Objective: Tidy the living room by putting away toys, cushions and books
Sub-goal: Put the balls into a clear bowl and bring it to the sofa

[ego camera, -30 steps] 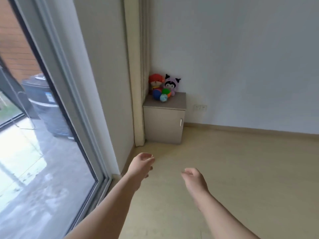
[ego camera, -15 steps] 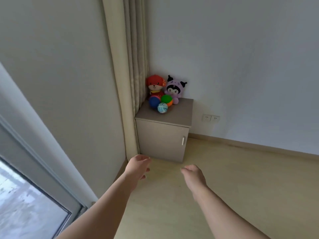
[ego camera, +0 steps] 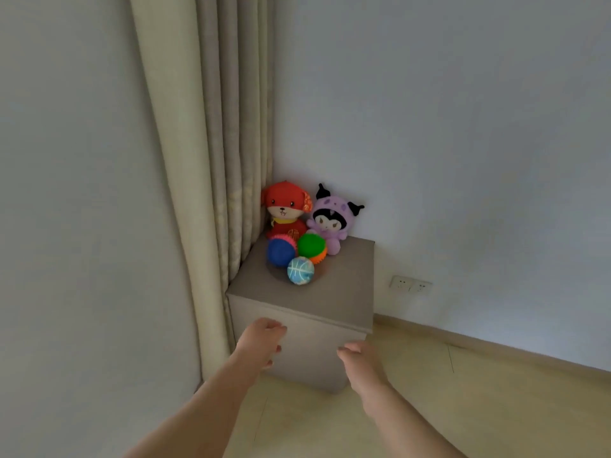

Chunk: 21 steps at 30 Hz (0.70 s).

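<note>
Empty, loosely curled left hand (ego camera: 261, 342) and right hand (ego camera: 358, 361) reach toward a grey cabinet (ego camera: 334, 295) where a red plush dog (ego camera: 286, 209), purple plush doll (ego camera: 330, 223) and balls (ego camera: 300, 271) sit tucked cornerwards, apparently tidied.

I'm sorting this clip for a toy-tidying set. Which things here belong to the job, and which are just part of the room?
Job:
- red plush
- purple plush
- blue ball
- green ball
- pale ball
- left hand and right hand, both empty

Just there:
- cabinet under the toys
- curtain
- sockets
</note>
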{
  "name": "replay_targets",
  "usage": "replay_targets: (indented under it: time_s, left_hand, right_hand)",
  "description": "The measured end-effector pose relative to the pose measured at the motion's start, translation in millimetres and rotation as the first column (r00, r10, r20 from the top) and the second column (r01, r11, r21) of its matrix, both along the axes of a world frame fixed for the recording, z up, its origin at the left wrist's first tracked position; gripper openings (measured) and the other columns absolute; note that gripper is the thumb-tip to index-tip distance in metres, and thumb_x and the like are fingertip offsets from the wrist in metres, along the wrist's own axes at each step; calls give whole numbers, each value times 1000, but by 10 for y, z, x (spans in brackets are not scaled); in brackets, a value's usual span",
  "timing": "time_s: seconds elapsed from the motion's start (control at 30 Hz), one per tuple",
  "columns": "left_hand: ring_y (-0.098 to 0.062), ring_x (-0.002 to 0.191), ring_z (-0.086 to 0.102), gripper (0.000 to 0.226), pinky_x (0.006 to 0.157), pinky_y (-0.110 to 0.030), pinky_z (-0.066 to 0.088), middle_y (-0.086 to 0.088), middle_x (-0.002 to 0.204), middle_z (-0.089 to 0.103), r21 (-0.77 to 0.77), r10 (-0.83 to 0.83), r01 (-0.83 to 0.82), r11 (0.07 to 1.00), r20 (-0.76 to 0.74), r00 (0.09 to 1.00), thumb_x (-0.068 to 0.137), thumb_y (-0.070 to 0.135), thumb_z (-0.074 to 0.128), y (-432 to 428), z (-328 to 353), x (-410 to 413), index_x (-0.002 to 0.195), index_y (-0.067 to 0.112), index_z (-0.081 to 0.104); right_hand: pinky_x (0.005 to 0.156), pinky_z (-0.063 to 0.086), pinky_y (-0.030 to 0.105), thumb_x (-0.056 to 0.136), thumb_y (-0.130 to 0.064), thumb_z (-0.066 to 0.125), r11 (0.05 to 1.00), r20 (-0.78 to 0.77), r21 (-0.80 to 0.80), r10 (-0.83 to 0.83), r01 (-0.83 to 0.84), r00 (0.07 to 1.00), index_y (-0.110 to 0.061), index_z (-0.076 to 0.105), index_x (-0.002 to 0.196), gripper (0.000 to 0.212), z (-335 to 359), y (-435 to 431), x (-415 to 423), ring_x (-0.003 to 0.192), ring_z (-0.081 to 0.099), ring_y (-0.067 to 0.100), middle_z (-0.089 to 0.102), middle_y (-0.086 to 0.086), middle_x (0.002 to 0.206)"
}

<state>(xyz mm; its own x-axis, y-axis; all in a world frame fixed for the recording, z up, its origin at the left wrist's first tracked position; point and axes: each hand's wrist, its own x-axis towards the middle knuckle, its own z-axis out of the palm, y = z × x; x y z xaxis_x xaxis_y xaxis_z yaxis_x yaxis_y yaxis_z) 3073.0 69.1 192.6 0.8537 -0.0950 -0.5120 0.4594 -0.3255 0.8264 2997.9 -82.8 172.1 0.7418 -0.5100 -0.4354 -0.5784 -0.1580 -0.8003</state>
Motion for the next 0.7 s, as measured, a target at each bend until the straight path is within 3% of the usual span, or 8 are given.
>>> replay_targets:
  time_s: [0.13, 0.27, 0.4, 0.57, 0.7]
  left_hand:
    - [-13, 71, 55, 14, 56, -23, 37, -4, 90, 57, 25, -36, 36, 999, -2, 999, 92, 19, 53, -247, -9, 839, 104, 13, 55]
    - [-17, 79, 55, 7, 57, -23, 37, 1, 81, 54, 49, -24, 27, 998, -58, 998, 91, 21, 54, -495, -108, 1542, 97, 19, 54]
    - [-13, 69, 54, 6, 55, -22, 36, 1, 81, 56, 81, 35, -28, 996, -83, 996, 91, 24, 55, -650, -294, 2168, 95, 20, 54]
    - [-16, 74, 54, 13, 60, -22, 36, -2, 81, 58, 106, 117, -99, 989, -174, 978, 93, 22, 53, -823, -448, 2830, 80, 23, 51]
    - [-19, 76, 53, 8, 67, -27, 39, -4, 80, 56, 178, 174, -140, 974, -190, 966, 90, 23, 57, -907, -598, 3248, 83, 23, 56]
  right_hand:
    - [49, 25, 21, 87, -18, 54, 997, -62, 28, -71, 73, 996, -18, 57, 80, 7, -103, -269, 747, 54, 38, 11, 40, -4, 59]
    - [57, 33, 23, 88, -15, 55, 996, -110, 16, -87, 89, 990, -18, 54, 76, 13, -174, -566, 1393, 64, 47, 19, 48, -1, 60]
    - [48, 25, 22, 89, -14, 52, 1000, -156, 12, -25, 27, 987, -15, 47, 63, 26, -350, -889, 2133, 49, 37, 15, 41, -7, 40]
    - [55, 31, 24, 92, -17, 47, 992, -223, 107, 87, -64, 971, -14, 52, 83, 11, -475, -1123, 3023, 66, 45, 18, 44, 0, 66]
    - [53, 32, 24, 93, -12, 47, 985, -271, 150, 124, -85, 954, -18, 46, 67, 26, -512, -1258, 3515, 56, 39, 12, 42, 0, 64]
